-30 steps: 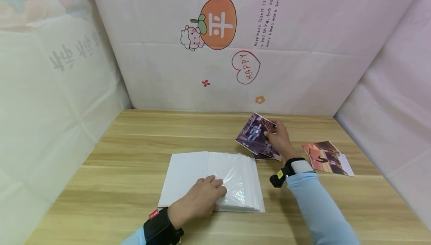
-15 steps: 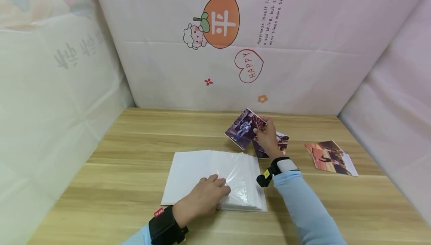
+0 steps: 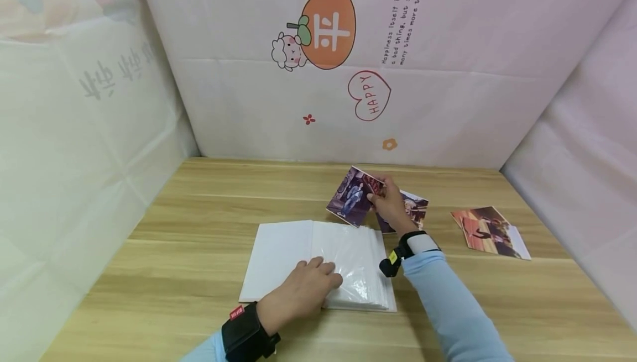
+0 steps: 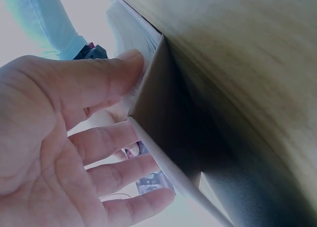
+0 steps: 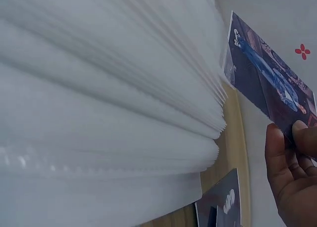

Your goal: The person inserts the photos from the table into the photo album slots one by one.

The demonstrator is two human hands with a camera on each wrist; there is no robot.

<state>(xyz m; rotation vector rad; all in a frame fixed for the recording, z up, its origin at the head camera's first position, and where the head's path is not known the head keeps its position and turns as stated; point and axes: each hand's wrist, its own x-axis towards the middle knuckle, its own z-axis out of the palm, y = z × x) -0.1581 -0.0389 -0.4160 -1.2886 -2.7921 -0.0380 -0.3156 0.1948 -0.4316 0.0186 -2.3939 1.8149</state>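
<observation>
A white photo album [image 3: 281, 260] lies spread out on the wooden table, its clear plastic sleeves [image 3: 355, 265] on the right side. My left hand [image 3: 306, 290] rests on the album near its fold, fingers fairly straight; in the left wrist view its thumb [image 4: 131, 66] touches the page edges. Behind the album, my right hand [image 3: 393, 207] pinches a dark photo [image 3: 348, 199] of a figure in blue between thumb and fingers. The photo is tilted, its lower corner close to the sleeves' far edge in the right wrist view; whether it touches them I cannot tell.
More dark photos [image 3: 415, 207] lie on the table, partly hidden under my right hand. Farther right is a small pile of orange-toned photos [image 3: 490, 232]. A printed white cloth [image 3: 239, 113] rises at the table's back edge, with cloth at both sides.
My right hand has moved left with the photo, away from the dark photos and toward the album's far edge, lowering slightly in the last half second. My left hand stays on the album.
</observation>
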